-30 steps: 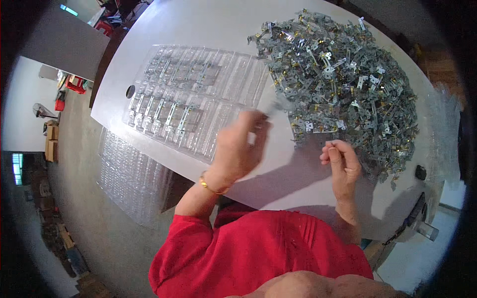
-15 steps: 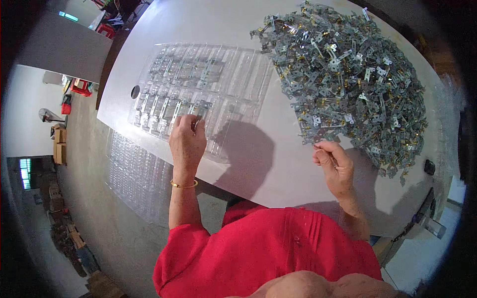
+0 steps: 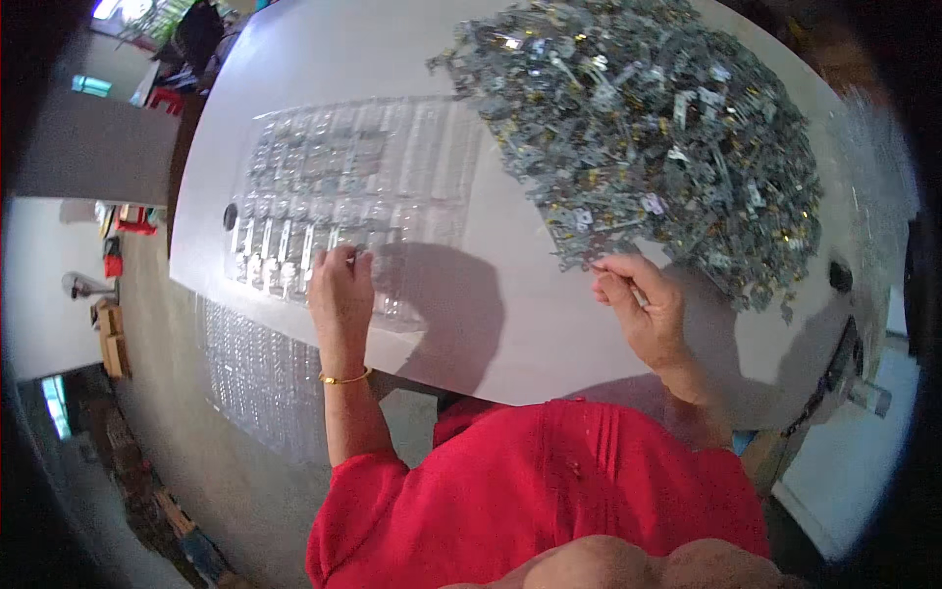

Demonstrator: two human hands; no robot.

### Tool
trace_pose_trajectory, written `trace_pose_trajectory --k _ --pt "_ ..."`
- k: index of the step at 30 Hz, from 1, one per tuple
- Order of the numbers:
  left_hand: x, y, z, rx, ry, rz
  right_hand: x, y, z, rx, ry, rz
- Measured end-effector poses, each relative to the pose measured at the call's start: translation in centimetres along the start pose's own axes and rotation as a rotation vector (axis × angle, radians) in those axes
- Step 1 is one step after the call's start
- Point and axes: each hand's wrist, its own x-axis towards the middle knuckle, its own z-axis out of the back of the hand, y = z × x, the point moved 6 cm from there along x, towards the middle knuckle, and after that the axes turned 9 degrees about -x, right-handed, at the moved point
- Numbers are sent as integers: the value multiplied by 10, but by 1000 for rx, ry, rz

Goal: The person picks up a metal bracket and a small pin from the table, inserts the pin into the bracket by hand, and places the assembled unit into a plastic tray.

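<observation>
My left hand (image 3: 341, 294) is over the near row of a clear plastic tray (image 3: 432, 147), its fingers curled and pinched together. Whatever sits between those fingertips is hidden. Thin silvery metal brackets (image 3: 285, 240) lie side by side in the slots left of the hand, and more fill part of the far row. At the near edge of a big heap of metal brackets (image 3: 648, 128), some with brass-coloured bits, is my right hand (image 3: 648, 309). Its thumb and forefinger close at the tip of a small bracket there.
The white table (image 3: 530, 334) carries both tray and heap. A stack of clear trays (image 3: 260, 363) sits lower, beyond the table's near left edge. A round dark hole or disc (image 3: 231, 217) is by the tray's left side. Small black objects (image 3: 841, 276) lie at the right edge.
The whole view has shifted, so tray and heap appear further left and the heap higher. Both hands keep nearly the same places, left at the tray, right at the heap's edge.
</observation>
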Motion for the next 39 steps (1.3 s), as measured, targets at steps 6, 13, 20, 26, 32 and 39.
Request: trace_pose_trajectory --k 6,13,20,26,32,39 --pt "-9 -21 9 147 -80 -80 5 -1 19 146 -115 -31" --pt "-35 -100 -18 -279 -12 -294 2 -7 28 289 -208 -34" --pt "-34 -168 -38 -270 144 -514 4 1 31 295 -248 -46" --pt "-1 -198 -42 -152 12 -615 4 0 27 284 -191 -38" --pt "29 -207 -74 57 111 -564 5 2 25 266 -175 -11" --pt "42 -206 -96 197 206 -562 4 2 25 246 -139 -21"
